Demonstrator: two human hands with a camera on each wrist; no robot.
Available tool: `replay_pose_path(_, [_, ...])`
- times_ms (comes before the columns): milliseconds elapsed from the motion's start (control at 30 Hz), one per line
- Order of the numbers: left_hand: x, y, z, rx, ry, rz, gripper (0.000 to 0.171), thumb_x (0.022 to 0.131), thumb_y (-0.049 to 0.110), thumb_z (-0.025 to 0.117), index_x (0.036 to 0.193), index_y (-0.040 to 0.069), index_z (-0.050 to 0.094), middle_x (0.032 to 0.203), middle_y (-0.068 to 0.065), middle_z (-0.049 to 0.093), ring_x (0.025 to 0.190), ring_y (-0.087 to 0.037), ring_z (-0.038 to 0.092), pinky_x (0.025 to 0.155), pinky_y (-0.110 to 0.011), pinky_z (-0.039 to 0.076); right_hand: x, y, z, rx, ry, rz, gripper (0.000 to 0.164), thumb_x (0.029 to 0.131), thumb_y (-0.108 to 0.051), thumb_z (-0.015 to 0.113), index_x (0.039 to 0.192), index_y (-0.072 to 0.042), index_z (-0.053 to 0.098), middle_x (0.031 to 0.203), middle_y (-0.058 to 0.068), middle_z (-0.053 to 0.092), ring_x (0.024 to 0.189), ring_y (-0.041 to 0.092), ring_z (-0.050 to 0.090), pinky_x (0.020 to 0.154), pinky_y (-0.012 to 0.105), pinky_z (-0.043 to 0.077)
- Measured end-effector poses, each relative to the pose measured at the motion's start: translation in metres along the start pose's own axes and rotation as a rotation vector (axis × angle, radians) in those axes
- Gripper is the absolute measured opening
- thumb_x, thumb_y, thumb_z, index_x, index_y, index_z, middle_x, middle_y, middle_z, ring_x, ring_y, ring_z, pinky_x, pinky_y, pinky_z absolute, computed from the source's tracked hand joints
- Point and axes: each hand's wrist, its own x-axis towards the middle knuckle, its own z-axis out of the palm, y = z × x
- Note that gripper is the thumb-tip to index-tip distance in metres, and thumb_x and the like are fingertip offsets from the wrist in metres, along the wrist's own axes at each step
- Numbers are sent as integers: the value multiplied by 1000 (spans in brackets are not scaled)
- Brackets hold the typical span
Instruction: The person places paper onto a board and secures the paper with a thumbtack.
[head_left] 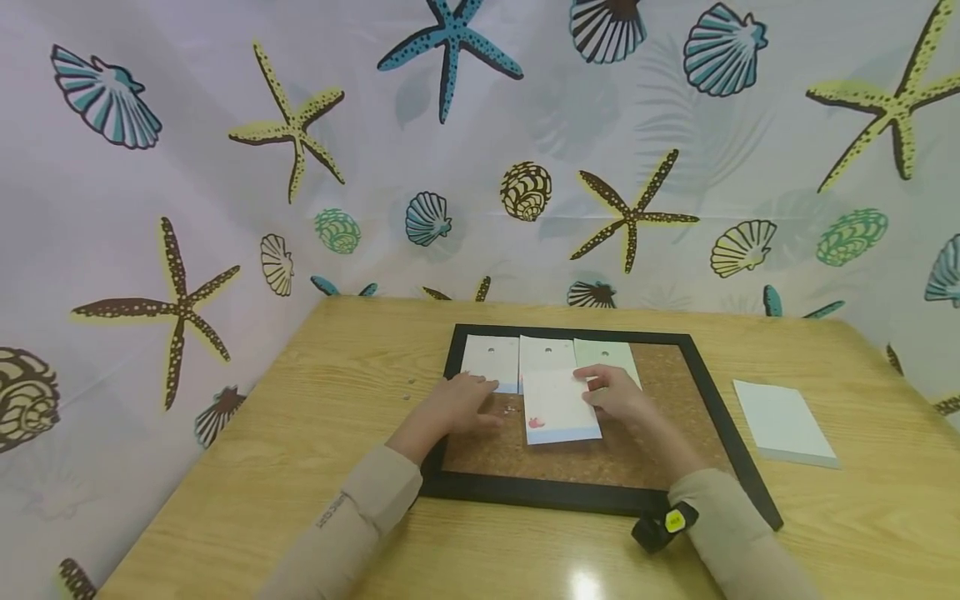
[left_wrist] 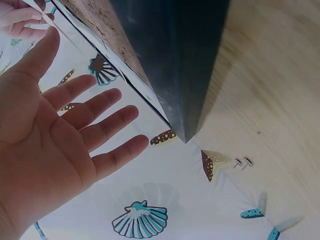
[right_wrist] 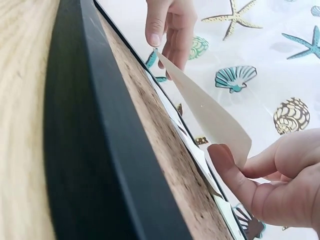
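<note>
My right hand [head_left: 613, 393] pinches the right edge of a loose sheet of notepaper [head_left: 561, 408] between thumb and fingers. The sheet has a blue bottom band and a small red print, and stands tilted above the corkboard [head_left: 487, 454] in the right wrist view. My left hand [head_left: 463, 404] is over the board's left side, fingers spread and palm bare in the left wrist view. Along the board's top hang three pinned sheets: a left one [head_left: 491, 362], a middle one [head_left: 546, 353] partly behind the loose sheet, and a pale green one [head_left: 606, 355].
A pad of paper [head_left: 783, 421] lies on the table right of the board. Push pins [left_wrist: 243, 162] stand on the wood to its left. The board's black frame [head_left: 525, 490] forms a raised edge. Behind the table hangs a shell-print cloth [head_left: 465, 167].
</note>
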Motion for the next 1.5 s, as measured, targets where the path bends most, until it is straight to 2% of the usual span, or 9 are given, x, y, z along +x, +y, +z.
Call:
replay_pose_path(500, [-17,-12,-5,40,21,46,64,81,45,60,130,6,46,131,-10,45,119,-24,43,91,-39,39,-1,-10,30,68,-32,16,37,84,7,54,121,2,51,96,17,49,73,21,51,54,27,49])
replay_pose_path(633, [-17,-16,-2,41,42,54,54,79,46,63,116,8,56,108,-5,60,93,-20,56,72,-35,47,-2,-13,36,92,-35,3,37,84,7,54,121,3,50,95,18,50,72,21,52,54,27,49])
replay_pose_path(700, [-17,-18,-1,24,48,57,45,78,45,64,102,8,58,88,-1,59,75,-17,54,60,-32,44,-2,-14,39,107,-43,-1,36,84,8,54,120,3,50,95,18,50,71,20,52,54,27,49])
replay_pose_path(800, [-18,-19,0,5,50,62,37,77,44,65,90,10,57,74,2,51,67,-15,47,55,-29,38,-3,-15,43,139,-55,-7,37,84,9,53,120,4,50,94,18,49,71,20,53,53,28,50])
replay_pose_path(900, [-20,-20,2,-6,41,61,41,77,43,66,98,9,59,80,0,55,73,-17,50,61,-31,41,-4,-17,47,159,-67,-12,37,84,9,53,120,4,49,93,17,48,70,20,52,53,27,49])
replay_pose_path(967, [-21,-21,3,-10,35,53,48,77,43,66,111,9,59,97,-3,60,87,-19,54,71,-35,45,-4,-17,49,170,-71,-14,37,84,9,53,120,4,49,91,16,47,70,19,52,53,27,49])
replay_pose_path(1067, [-23,-22,3,-24,32,32,60,78,43,66,126,9,51,120,-5,54,108,-23,50,87,-40,41,-3,-19,53,174,-72,-21,37,84,8,53,120,4,49,89,15,46,69,19,51,54,27,50])
replay_pose_path(1133, [-24,-22,3,-26,34,22,62,78,42,66,128,9,49,126,-6,51,112,-24,48,91,-41,38,-3,-19,56,177,-65,-29,37,84,9,53,120,4,50,88,14,47,70,19,51,55,28,50])
replay_pose_path(1500, [-33,-26,4,-35,53,33,52,75,41,69,116,10,56,107,-4,59,90,-19,54,76,-39,44,-1,-23,71,215,-59,-19,36,84,11,52,119,4,50,92,18,50,72,22,55,58,32,52])
